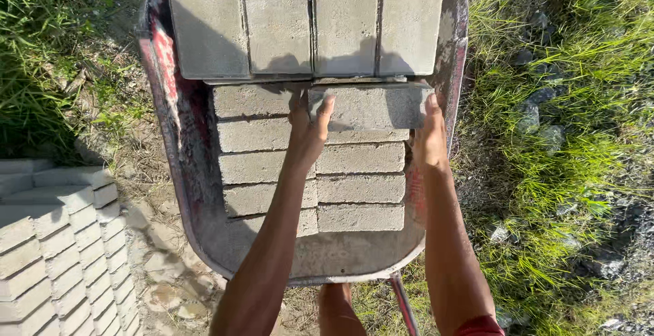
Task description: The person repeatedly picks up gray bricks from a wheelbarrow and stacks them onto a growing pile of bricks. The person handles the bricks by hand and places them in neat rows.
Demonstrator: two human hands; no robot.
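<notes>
A metal wheelbarrow (178,172) stands on dirt between grass, loaded with grey concrete bricks (360,189). The left hand (308,130) and right hand (429,135) clamp the ends of one brick (373,106), held between both grips, just above the stacked rows. Left of the grips lies brick paving (54,254).

Wheelbarrow (170,166) front cut off – lower bricks (255,101) hidden, perhaps more.

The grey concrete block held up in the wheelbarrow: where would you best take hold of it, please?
Probably by its two short ends, one hand per side, as now: the left hand at the left end and the right hand at the right end of the concrete block. It lies long side across the wheelbarrow, packed rows of blocks beneath it, so only the ends are open.
</notes>
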